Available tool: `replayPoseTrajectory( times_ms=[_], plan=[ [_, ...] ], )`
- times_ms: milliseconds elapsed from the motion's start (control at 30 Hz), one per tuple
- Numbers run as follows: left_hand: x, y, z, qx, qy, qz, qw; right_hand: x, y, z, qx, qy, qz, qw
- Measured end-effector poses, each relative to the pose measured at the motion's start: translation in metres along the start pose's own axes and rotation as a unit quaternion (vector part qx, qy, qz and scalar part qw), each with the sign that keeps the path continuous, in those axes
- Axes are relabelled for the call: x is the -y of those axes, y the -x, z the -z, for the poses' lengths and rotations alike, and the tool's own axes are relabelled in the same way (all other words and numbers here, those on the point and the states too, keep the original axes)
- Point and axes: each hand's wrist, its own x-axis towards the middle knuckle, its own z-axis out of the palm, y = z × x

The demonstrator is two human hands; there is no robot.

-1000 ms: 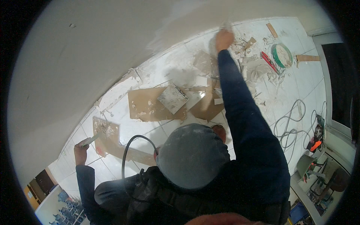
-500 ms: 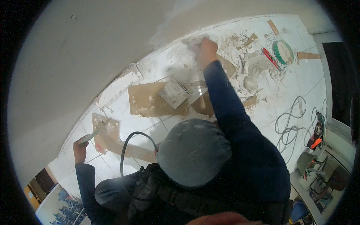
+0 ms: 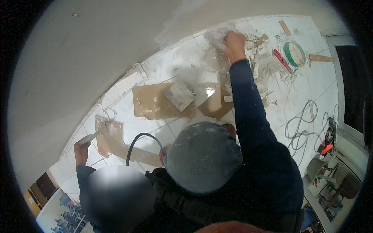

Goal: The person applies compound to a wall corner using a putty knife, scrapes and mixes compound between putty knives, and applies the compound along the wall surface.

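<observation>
At the far floor edge beside the wall, my right hand [image 3: 235,42] is closed on a pale flat piece, blurred by motion, whose kind I cannot make out; loose plaster scraps [image 3: 258,44] lie just right of it. Out to the left, my left hand [image 3: 81,149] grips a slim tool with a pale green handle [image 3: 93,136]. The tool's far end rests over a tan, plaster-smeared board piece [image 3: 110,138], and its tip is too small to make out. Between the hands lies another tan board piece [image 3: 145,103] with a whitish square plate [image 3: 180,94] on top.
A green-rimmed round tub [image 3: 294,54] of pale material stands at the right, beside a red-handled tool [image 3: 280,60]. A grey cord [image 3: 299,132] lies coiled over the tiles. The wall [image 3: 97,50] bounds the far side. My grey knee [image 3: 202,157] fills the near middle.
My right hand has moved right along the wall's foot with the pale piece. Scraps there have shifted to the right. My left hand has moved only slightly, still holding its tool.
</observation>
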Motion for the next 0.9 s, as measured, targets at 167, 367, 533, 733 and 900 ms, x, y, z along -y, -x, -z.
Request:
replayPoseTrajectory(
  times_ms=[167, 367, 533, 733, 900],
  plan=[
    [-0.001, -0.006, -0.003, 0.01, 0.03, -0.01, 0.999, -0.029, -0.047, 0.039, -0.121, 0.408, 0.222, 0.878],
    [-0.006, -0.003, -0.003, -0.003, 0.008, -0.006, 1.0, -0.103, 0.013, -0.051, -0.089, 0.429, 0.238, 0.867],
    [-0.012, -0.009, -0.008, 0.002, 0.004, -0.006, 1.0, -0.174, 0.093, -0.055, 0.021, 0.465, 0.388, 0.795],
    [0.016, -0.003, -0.001, -0.007, 0.031, 0.01, 0.999, -0.085, -0.007, -0.011, -0.178, 0.351, 0.288, 0.873],
    [0.006, -0.012, -0.006, 0.015, 0.022, -0.01, 1.0, -0.121, -0.004, -0.062, -0.143, 0.464, 0.249, 0.838]
  ],
)
